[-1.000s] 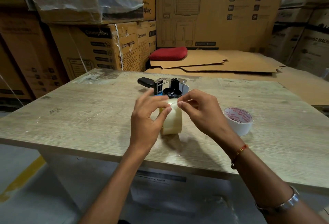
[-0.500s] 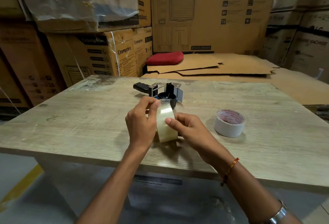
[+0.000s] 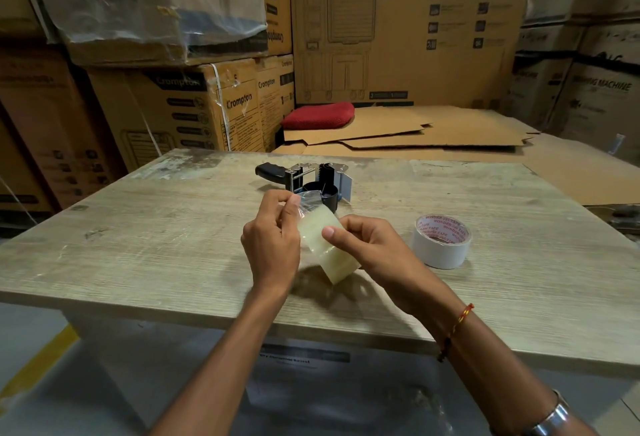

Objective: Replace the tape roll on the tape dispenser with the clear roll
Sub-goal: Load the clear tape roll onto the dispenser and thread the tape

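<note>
The clear tape roll (image 3: 323,243) is held on edge above the wooden table (image 3: 138,245), near its front middle. My right hand (image 3: 372,250) grips the roll from the right, thumb on its outer face. My left hand (image 3: 273,240) pinches the peeled free end of the clear tape at the roll's upper left. Just behind my hands, the black and metal tape dispenser (image 3: 306,181) lies on the table with its black hub bare. A white tape roll (image 3: 441,245) with red lettering lies flat to the right of my right hand.
Stacked cardboard boxes (image 3: 194,103) stand behind and left of the table. Flattened cardboard sheets (image 3: 415,131) and a red cushion (image 3: 318,116) lie beyond the far edge. More boxes stand at the right.
My right hand has gone from picking at the top of the roll to gripping its side. My left hand now pinches a lifted strip of clear tape. The roll has tilted.
</note>
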### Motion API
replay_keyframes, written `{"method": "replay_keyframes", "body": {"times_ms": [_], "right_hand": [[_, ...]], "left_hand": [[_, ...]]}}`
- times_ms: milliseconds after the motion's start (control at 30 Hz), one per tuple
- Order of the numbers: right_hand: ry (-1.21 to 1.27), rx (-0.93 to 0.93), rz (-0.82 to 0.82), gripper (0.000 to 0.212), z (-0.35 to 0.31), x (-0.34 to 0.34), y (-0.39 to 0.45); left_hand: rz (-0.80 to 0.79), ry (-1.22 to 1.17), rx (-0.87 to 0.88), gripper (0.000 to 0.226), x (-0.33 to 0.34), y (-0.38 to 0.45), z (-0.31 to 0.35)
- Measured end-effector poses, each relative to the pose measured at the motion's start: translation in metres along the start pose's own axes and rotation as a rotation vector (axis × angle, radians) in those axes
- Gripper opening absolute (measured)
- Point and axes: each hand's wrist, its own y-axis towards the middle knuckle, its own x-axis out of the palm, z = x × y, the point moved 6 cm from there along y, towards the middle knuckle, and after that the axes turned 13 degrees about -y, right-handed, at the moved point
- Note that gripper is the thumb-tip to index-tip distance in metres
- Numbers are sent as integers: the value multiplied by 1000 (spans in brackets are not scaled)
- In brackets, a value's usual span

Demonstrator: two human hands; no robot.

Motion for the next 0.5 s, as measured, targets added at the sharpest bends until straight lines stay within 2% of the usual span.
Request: {"method": "replay_keyframes", "body": {"times_ms": [133, 200, 367, 433, 500], "right_hand": [[-17, 0, 48, 26, 3, -14, 1], [-1, 4, 94, 27, 7, -23, 1], [129, 16, 208, 35, 14, -42, 2], [158, 13, 234, 39, 16, -49, 3], [167, 16, 240, 36, 20, -54, 3]], "left_hand": [[-107, -184, -200, 22, 6, 17, -18], [-153, -200, -235, 24, 9, 29, -26], [-248, 16, -225, 13, 24, 53, -50], [-358, 133, -187, 17, 37, 59, -60], [-537, 232, -163, 33, 53, 61, -69]]}}
